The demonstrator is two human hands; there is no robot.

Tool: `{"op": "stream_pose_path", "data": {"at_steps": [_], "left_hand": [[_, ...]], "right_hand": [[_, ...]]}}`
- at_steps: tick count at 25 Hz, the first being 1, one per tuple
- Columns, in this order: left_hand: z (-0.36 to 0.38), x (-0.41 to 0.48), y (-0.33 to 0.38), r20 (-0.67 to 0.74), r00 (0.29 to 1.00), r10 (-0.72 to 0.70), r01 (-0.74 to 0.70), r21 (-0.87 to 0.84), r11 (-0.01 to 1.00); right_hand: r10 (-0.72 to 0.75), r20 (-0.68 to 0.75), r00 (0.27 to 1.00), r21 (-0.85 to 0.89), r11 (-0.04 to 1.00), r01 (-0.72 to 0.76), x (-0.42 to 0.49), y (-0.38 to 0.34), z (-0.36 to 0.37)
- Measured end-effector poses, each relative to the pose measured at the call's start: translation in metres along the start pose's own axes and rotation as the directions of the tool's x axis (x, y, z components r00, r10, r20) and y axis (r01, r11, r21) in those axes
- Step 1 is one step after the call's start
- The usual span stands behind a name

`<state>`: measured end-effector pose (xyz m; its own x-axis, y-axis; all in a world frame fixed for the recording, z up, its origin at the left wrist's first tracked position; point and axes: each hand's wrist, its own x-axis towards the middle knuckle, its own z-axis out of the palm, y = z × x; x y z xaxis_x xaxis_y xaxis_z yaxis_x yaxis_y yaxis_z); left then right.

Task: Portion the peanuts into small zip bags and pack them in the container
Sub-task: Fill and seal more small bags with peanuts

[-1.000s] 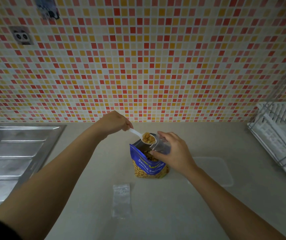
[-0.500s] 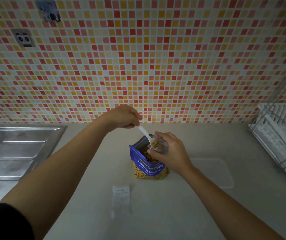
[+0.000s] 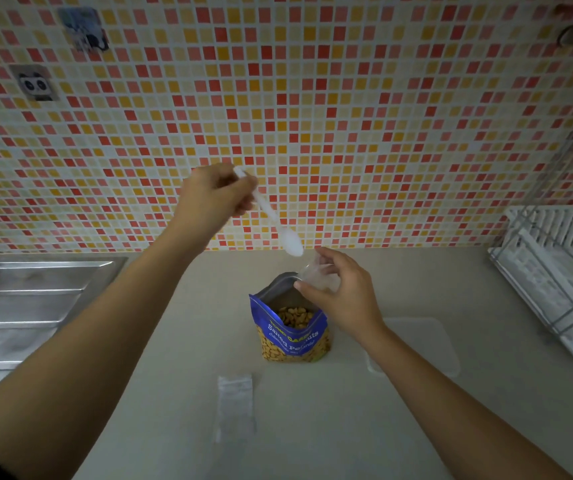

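A blue bag of salted peanuts [image 3: 293, 336] stands open on the counter, nuts visible inside. My left hand [image 3: 214, 199] grips a white plastic spoon [image 3: 273, 216] raised above the bag, its bowl tilted down and showing no peanuts. My right hand [image 3: 338, 294] holds a small clear zip bag [image 3: 316, 273] open just above the peanut bag's mouth, right under the spoon's bowl. A stack of flat small zip bags [image 3: 235, 405] lies on the counter in front of the peanut bag. A clear shallow container [image 3: 427, 344] sits to the right, partly behind my right forearm.
A steel sink and drainboard [image 3: 28, 306] fills the left side. A white dish rack with a wire frame [image 3: 562, 275] stands at the right edge. The mosaic-tiled wall [image 3: 312, 116] rises behind the counter.
My left hand rose from the bag's mouth, tipped the peanuts into the small zip bag and lifted the spoon higher. My right hand kept the zip bag over the peanut bag.
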<state>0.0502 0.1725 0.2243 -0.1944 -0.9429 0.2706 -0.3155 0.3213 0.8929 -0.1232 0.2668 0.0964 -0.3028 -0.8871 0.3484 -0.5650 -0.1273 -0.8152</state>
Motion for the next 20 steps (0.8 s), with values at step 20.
{"op": "stream_pose_path", "data": {"at_steps": [20], "left_hand": [[0.088,-0.041,-0.1,0.282,0.914,-0.29,0.12,0.496,0.86]], "right_hand": [[0.052,-0.035,0.998,0.098,0.994,-0.049,-0.009,-0.004,-0.028]]}}
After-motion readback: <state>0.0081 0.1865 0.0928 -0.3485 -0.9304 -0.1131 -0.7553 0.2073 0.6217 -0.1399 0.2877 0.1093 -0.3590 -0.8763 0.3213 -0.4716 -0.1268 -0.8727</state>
